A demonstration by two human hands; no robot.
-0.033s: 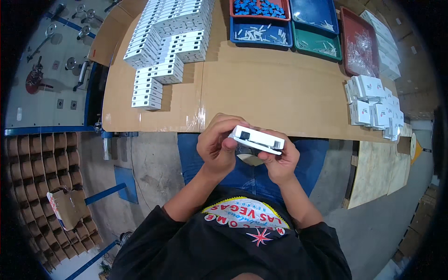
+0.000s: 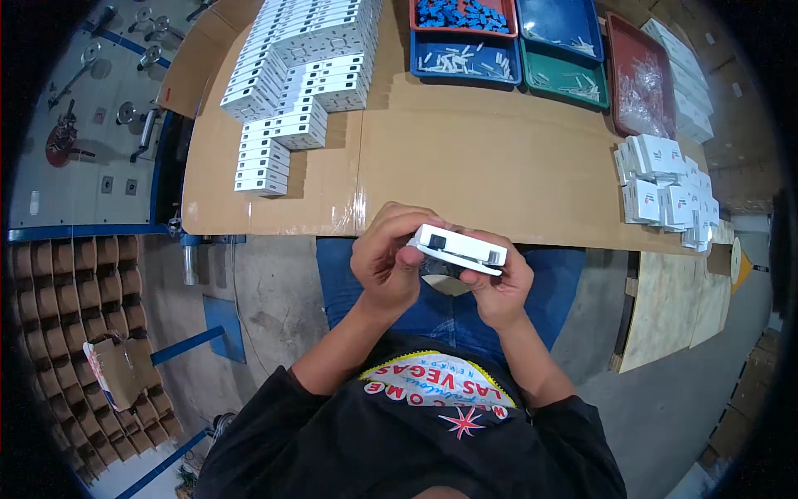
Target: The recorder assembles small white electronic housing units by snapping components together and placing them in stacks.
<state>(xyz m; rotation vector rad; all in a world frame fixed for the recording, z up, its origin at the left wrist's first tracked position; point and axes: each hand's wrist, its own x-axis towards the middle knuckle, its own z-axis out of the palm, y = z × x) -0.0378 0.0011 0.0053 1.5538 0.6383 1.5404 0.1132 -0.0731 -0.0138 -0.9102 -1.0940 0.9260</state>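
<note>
Both of my hands hold one small flat white box (image 2: 462,247) with dark cut-outs in its top, over my lap just in front of the table's near edge. My left hand (image 2: 384,264) grips its left end, thumb underneath and fingers curled over the top. At the right end, my right hand (image 2: 500,289) pinches the box from below and the side. Something dark shows beneath the box between my hands; I cannot make out what it is.
The cardboard-covered table (image 2: 465,166) carries stepped stacks of white boxes (image 2: 291,75) at the far left. Along the back stand a red tray of blue parts (image 2: 461,15), blue trays (image 2: 465,58), a green tray (image 2: 565,79) and a dark red tray (image 2: 640,75). Small white cartons (image 2: 665,183) are piled at the right edge.
</note>
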